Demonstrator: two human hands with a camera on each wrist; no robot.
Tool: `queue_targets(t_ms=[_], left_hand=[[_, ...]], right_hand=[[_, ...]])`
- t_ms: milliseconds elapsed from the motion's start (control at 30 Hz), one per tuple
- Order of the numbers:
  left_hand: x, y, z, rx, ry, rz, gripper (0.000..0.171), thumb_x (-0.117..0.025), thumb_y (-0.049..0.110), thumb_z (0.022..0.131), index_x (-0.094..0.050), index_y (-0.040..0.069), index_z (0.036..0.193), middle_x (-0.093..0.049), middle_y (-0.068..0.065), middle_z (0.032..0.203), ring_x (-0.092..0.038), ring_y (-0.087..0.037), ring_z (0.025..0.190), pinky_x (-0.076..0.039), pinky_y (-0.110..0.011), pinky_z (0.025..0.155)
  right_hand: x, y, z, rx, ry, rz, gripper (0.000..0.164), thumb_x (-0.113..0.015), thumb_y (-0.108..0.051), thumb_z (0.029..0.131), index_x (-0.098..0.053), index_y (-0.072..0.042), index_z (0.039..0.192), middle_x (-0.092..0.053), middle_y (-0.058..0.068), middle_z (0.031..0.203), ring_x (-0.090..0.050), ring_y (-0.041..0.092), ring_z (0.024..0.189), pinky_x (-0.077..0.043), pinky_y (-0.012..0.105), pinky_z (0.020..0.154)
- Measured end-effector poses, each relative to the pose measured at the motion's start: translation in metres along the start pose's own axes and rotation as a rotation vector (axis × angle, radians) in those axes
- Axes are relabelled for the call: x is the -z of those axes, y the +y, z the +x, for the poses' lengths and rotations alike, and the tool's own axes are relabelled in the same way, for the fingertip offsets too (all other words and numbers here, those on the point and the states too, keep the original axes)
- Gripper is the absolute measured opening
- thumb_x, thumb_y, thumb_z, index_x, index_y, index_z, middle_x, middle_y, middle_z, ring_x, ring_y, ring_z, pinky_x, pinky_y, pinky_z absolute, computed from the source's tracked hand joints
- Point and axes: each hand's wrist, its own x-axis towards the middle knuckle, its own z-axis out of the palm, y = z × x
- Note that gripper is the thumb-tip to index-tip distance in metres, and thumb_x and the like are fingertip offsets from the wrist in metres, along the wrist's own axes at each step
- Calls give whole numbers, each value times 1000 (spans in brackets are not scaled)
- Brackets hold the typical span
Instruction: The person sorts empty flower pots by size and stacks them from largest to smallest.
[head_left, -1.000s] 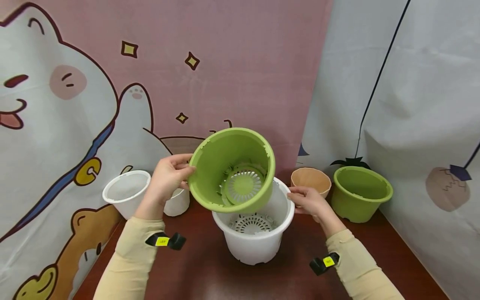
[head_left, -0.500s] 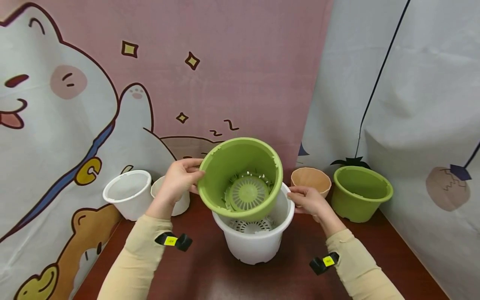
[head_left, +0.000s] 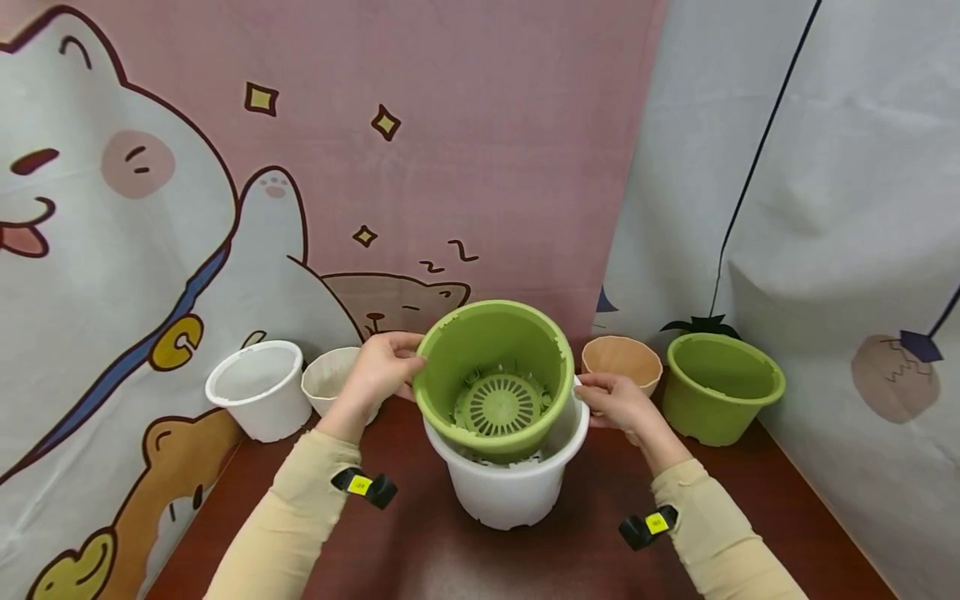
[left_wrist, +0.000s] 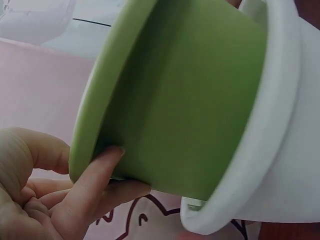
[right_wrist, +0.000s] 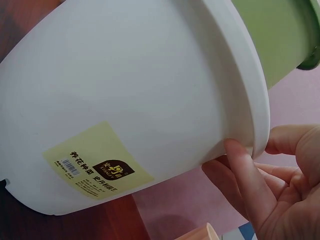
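Observation:
A green plastic flower pot [head_left: 495, 333] with a slotted base sits partly inside a white flower pot [head_left: 506, 496], its rim still above the white one. My left hand [head_left: 382, 371] pinches the green pot's rim at its left side; in the left wrist view thumb and fingers [left_wrist: 95, 182] lie on both sides of that rim. On the right, my right hand [head_left: 618, 404] pinches the rim of the white pot, which stands upright on the table. The right wrist view shows a yellowish label [right_wrist: 100, 162] on the white pot's wall.
Behind on the left stand another white pot [head_left: 262, 400] and a cream faceted pot [head_left: 322, 383]. An orange-peach pot [head_left: 622, 362] and a second green pot [head_left: 712, 408] stand at the back right. Printed cloth [head_left: 487, 150] hangs behind the dark red table [head_left: 420, 542].
My left hand has moved right and down with the green pot, lowering it into the white pot and tilting it less. The right hand and the white pot have stayed in place.

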Motion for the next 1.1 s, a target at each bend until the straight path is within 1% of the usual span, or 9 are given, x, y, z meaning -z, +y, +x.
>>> queue_targets(t_ms=[133, 267, 500, 667, 833, 1000, 1100], left_hand=[[-7, -5, 3, 8, -4, 1, 38, -57, -6, 90, -59, -10, 128, -68, -31, 105, -71, -39, 73, -61, -39, 54], [-13, -11, 6, 24, -8, 12, 38, -57, -7, 88, -60, -11, 126, -67, -32, 105, -70, -43, 74, -61, -39, 53], [-19, -17, 8, 49, -1, 25, 39, -59, -6, 87, -61, -10, 125, -68, -29, 103, -71, -31, 63, -61, -37, 52], [-22, -21, 8, 71, 10, 65, 37, -61, -5, 87, -63, -8, 124, -70, -26, 101, -70, -27, 62, -60, -36, 51], [-25, -25, 10, 82, 16, 88, 35, -61, -5, 87, -65, -8, 121, -70, -24, 99, -70, -27, 61, -61, -36, 52], [-28, -29, 11, 90, 25, 105, 34, -62, -5, 86, -66, -7, 119, -71, -22, 96, -70, -27, 59, -60, -36, 51], [-29, -31, 11, 87, 22, 122, 33, -62, -4, 85, -67, -7, 118, -70, -24, 97, -70, -27, 59, -60, -35, 50]], right_hand=[[-1, -1, -2, 11, -4, 4, 45, -56, -11, 101, -47, 18, 134, -67, 19, 110, -66, 14, 82, -61, 27, 68], [-2, -2, -3, 13, -7, 12, 46, -56, -12, 101, -47, 17, 134, -66, 19, 110, -66, 14, 82, -61, 27, 68], [-1, -2, -4, 18, -4, 21, 45, -55, -11, 101, -47, 18, 134, -66, 17, 108, -66, 13, 81, -61, 27, 68], [-1, -1, -4, 19, 2, 21, 44, -55, -11, 100, -48, 18, 133, -67, 15, 105, -65, 13, 79, -60, 26, 66], [-2, -1, -4, 16, 5, 21, 44, -56, -11, 100, -49, 18, 132, -67, 15, 105, -64, 11, 78, -60, 26, 66], [-2, -1, -4, 16, 4, 20, 44, -56, -11, 100, -49, 18, 132, -67, 18, 109, -65, 11, 80, -60, 26, 67], [-2, -1, -4, 16, 3, 28, 44, -56, -11, 100, -48, 18, 133, -67, 19, 110, -65, 11, 80, -60, 26, 68]])
